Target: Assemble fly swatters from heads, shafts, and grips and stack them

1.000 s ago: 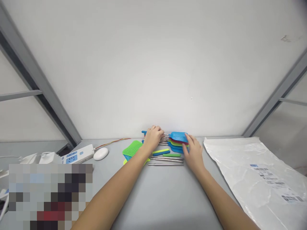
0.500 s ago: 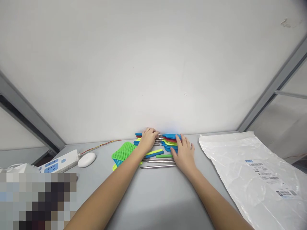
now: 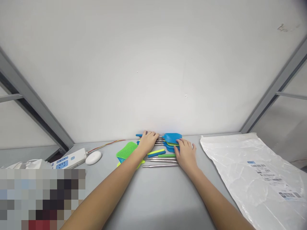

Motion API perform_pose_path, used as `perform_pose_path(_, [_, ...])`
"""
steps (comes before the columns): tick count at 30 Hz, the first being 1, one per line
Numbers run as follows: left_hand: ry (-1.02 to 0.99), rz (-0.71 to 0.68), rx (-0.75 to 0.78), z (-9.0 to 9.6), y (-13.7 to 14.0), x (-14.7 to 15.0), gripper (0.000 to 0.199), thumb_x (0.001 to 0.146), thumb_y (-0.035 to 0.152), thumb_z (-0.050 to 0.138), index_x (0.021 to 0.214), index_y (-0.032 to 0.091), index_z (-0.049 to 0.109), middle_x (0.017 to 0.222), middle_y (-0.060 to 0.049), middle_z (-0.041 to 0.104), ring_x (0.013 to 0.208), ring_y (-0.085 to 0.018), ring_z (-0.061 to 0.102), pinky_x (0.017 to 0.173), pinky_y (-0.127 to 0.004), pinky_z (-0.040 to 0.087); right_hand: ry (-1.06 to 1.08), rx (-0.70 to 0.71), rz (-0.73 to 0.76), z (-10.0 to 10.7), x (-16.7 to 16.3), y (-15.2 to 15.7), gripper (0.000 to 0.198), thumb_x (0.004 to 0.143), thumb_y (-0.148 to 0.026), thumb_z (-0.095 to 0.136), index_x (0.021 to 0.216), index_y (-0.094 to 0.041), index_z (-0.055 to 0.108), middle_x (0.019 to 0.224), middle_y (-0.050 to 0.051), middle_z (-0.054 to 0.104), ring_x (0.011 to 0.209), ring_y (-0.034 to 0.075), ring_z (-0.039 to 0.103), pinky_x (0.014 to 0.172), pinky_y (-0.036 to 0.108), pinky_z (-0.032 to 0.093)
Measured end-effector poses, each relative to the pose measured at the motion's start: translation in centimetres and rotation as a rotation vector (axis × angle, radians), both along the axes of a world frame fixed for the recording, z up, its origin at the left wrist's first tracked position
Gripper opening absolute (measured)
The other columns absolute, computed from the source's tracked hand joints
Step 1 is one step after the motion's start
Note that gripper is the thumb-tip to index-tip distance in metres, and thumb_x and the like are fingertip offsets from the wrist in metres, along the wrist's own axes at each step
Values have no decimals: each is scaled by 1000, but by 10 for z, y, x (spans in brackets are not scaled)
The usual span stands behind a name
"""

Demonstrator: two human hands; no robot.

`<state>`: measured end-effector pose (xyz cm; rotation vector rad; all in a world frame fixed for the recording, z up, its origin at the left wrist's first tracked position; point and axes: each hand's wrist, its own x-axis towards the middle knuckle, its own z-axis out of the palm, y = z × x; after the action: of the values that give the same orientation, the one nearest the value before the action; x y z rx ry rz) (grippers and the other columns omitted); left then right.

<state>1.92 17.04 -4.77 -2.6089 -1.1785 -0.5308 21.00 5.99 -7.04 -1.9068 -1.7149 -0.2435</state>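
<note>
My left hand [image 3: 149,142] is closed over a bundle of fly swatters, across their metal shafts [image 3: 160,140] beside the wall. At the other end, my right hand [image 3: 187,155] has its thumb and curled fingers on the mesh heads. A blue swatter head [image 3: 173,138] lies on top there, with a yellow-green one partly under it and another blue head [image 3: 171,148] nearer me. In front of the bundle lie more swatters, with yellow, blue and green handles [image 3: 167,156] and bare metal shafts [image 3: 160,166]. A green mesh head [image 3: 129,150] rests left of my left wrist, over blue and yellow ones.
A large white plastic mailing bag [image 3: 249,172] with labels covers the right of the grey table [image 3: 153,198]. On the left are a white power strip [image 3: 72,159], a white oval object [image 3: 93,157] and a thin coloured cable [image 3: 105,145]. The wall [image 3: 153,80] rises behind.
The upper blue swatter head has tipped from nearly edge-on to flatter, covering the red one. Both hands stay on the bundle. The camera view has shifted slightly.
</note>
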Motion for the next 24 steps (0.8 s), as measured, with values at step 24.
perform_pose_path(24, [-100,-92,-82,13,-19,-27,26,95,35,42,112,23,58,113,-5,62,108,-21,51,93,-37,39,-2,44,10,-2,6,3,34,92,-30,44,123,-20,54,132,14,51,119,28,45,102,52,25])
